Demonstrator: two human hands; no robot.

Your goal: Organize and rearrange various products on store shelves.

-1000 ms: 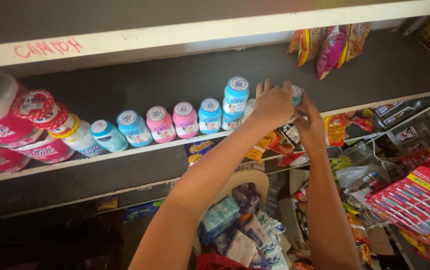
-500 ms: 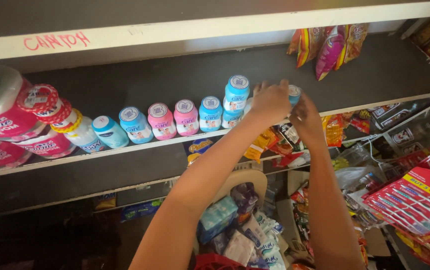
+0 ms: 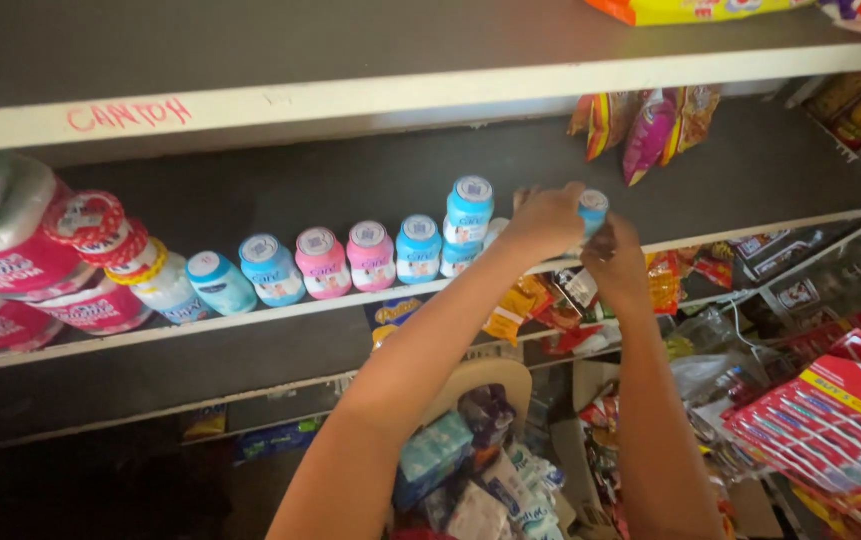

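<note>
A row of small round bottles [image 3: 370,258] with blue and pink caps lies along the middle shelf [image 3: 280,310], and one blue bottle [image 3: 469,212] is stacked on top of the row. My left hand [image 3: 542,222] reaches up to the right end of the row with curled fingers that hide what they touch. A white bottle [image 3: 495,233] peeks out just behind it. My right hand [image 3: 614,262] is right beside it and grips a blue-capped bottle [image 3: 592,208] from below, at the shelf's front edge.
Large pink and white packs [image 3: 20,260] fill the shelf's left end. Snack bags [image 3: 645,125] hang at the upper right. Boxed toothbrushes [image 3: 830,420] sit at the lower right, and an open bag of small packets [image 3: 480,470] is below my arms.
Both hands stay together at the right end of the bottle row. The view has tilted slightly, so the shelf sits a little lower in the picture.
</note>
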